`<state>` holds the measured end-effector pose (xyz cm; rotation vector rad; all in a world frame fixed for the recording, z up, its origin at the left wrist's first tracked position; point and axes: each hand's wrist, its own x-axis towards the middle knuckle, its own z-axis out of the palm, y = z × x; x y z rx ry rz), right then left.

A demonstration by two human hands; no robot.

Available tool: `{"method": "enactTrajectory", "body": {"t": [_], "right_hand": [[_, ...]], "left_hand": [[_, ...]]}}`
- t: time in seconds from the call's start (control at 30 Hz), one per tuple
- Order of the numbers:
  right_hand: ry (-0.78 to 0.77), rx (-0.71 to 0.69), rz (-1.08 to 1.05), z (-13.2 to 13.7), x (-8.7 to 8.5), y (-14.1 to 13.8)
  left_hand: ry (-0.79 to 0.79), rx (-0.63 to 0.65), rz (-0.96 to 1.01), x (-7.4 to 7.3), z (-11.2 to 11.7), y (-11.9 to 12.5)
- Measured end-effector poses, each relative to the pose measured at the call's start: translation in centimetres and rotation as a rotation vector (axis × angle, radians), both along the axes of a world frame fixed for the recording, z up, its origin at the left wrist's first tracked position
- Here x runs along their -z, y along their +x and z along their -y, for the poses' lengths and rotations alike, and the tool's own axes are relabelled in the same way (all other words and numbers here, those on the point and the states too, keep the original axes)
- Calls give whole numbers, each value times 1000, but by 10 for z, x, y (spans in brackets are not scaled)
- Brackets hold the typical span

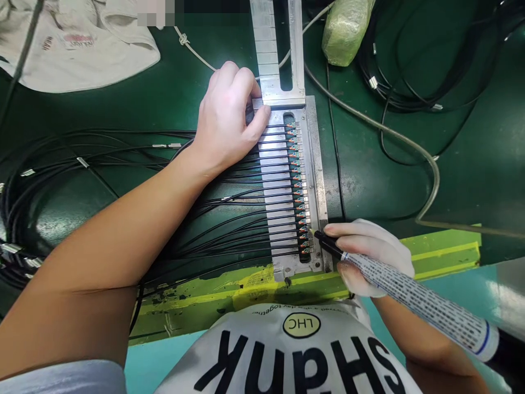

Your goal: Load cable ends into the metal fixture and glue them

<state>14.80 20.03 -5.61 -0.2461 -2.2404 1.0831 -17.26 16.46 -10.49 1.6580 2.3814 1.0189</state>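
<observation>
A metal comb fixture (pixel 315 180) lies on the green mat and holds several black cables (pixel 229 219) side by side, their coloured wire ends (pixel 298 186) lined up in a slot. My left hand (pixel 227 117) rests on the fixture's top left end with fingers curled, pressing on the cables and the metal there. My right hand (pixel 371 254), in a white glove, grips a marker pen (pixel 414 298) with a patterned barrel. Its black tip (pixel 322 238) points at the lowest wire ends.
A slotted metal bar (pixel 279 49) runs up from the fixture. Cable bundles (pixel 24 208) spread left. More black cables (pixel 410 82), a grey hose (pixel 394 134), a wrapped green bundle (pixel 346 27) and a white cloth (pixel 77 44) lie behind. A yellow-green edge strip (pixel 443 251) marks the table front.
</observation>
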Motion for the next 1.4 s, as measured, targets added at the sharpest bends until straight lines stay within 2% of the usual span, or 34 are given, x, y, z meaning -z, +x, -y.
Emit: {"method": "enactTrajectory", "body": {"t": [1.0,1.4], "right_hand": [[8,32,8,3,-6,-4],[17,44,12,3,-7,-3]], "left_hand": [[65,12,-38,7,-1,-4],[-13,-4,-33,-2,0,1]]}}
